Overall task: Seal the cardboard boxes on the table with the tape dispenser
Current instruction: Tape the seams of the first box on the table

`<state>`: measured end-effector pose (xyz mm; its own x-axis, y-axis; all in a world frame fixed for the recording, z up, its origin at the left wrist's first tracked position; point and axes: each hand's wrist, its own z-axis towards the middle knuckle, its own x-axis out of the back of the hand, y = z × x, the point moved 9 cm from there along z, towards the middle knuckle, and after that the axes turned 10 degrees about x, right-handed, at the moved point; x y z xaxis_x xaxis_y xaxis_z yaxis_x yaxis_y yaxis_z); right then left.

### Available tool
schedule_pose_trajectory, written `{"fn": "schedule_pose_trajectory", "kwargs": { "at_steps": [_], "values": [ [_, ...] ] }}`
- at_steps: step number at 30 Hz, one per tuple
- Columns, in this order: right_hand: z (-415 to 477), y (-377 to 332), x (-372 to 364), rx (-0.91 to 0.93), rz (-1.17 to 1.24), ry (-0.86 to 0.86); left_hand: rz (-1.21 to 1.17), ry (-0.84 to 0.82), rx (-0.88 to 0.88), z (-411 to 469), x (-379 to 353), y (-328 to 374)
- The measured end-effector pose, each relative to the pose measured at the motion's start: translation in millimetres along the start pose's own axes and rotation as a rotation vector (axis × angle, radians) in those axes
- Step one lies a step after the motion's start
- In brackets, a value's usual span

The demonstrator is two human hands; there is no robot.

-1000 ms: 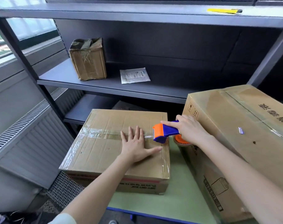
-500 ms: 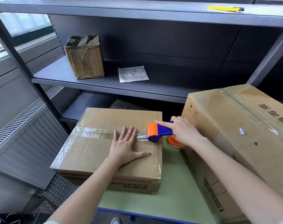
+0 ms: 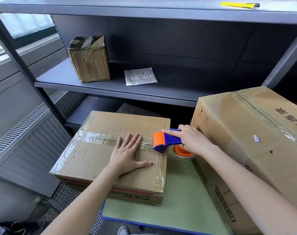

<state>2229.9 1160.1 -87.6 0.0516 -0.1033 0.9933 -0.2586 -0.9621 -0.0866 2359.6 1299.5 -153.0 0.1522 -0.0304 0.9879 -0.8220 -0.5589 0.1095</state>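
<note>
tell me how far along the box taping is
Done: clear tape covers the flat box's centre seam from its left edge to the left hand, which presses flat there. In hand: the right hand grips the tape dispenser at the box's right edge, tape stretched taut. Left: carry it over the edge and cut. The large box already looks taped on top.

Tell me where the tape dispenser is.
Head view, centre-right: the tape dispenser is in the right hand at the right edge of the flat box, by the left hand.
</note>
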Motion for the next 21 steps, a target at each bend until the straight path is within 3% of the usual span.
{"fn": "schedule_pose_trajectory", "kwargs": {
  "at_steps": [21],
  "values": [
    [-65.2, 35.7, 13.0, -0.097, -0.126, -0.040, -0.026, -0.043, -0.027, -2.1, -1.4, 0.4]
  ]
}}
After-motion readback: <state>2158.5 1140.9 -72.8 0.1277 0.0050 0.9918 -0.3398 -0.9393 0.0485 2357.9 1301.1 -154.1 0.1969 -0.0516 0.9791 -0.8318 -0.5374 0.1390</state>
